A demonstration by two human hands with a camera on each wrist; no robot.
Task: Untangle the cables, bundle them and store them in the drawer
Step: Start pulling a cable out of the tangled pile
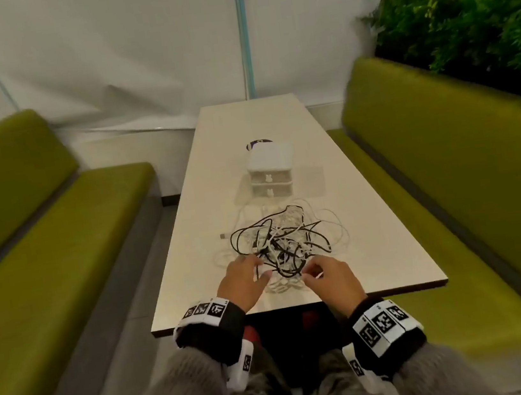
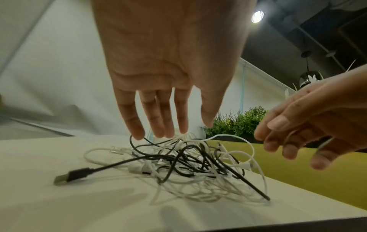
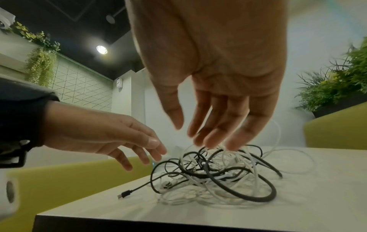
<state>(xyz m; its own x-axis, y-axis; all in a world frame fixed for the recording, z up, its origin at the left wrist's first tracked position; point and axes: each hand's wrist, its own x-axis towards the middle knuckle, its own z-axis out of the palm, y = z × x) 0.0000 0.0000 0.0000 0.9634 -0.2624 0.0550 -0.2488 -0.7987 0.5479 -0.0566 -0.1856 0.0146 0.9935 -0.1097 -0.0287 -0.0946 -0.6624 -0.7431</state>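
Observation:
A tangle of black and white cables (image 1: 282, 241) lies on the pale table (image 1: 383, 247), near its front edge. My left hand (image 1: 255, 268) hovers over the tangle's left side. In the left wrist view its straight fingers (image 2: 158, 125) just reach the top loops of the cables (image 2: 188, 164). My right hand (image 1: 311, 272) is at the tangle's near right edge. The right wrist view shows its relaxed fingers (image 3: 212, 138) spread above the cables (image 3: 214, 169), gripping nothing. A black USB plug (image 2: 67, 178) sticks out to the left. A small white two-drawer unit (image 1: 271, 175) stands behind the tangle, both drawers shut.
Green benches run along the table's left (image 1: 44, 261) and right (image 1: 452, 187). A plant (image 1: 476, 6) rises behind the right bench. A dark round item (image 1: 258, 144) lies behind the drawer unit. A white wall closes the table's far end.

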